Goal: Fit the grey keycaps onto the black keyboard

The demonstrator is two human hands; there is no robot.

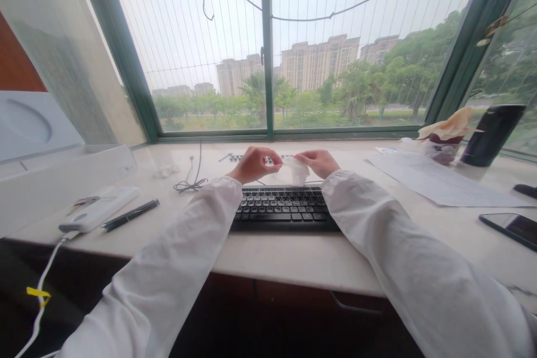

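Observation:
A thin white tissue [298, 172] hangs between my two hands, above the far edge of a black keyboard [285, 210]. My right hand [319, 163] pinches its top edge between thumb and fingers. At the tissue's left edge, the thumb and forefinger of my left hand [255, 164] are closed together in a pinch. The keyboard lies flat on the white desk between my forearms, its ends partly covered by my sleeves. Behind my hands stands a row of small dark pieces [238, 159], partly hidden and too small to make out clearly.
On the left lie a coiled cable [191, 183], a black pen [131, 216] and a white power strip [98, 210]. Paper sheets [440, 182], a phone [514, 228] and a dark cup [491, 135] are at the right. A green-framed window [268, 133] rises behind the desk.

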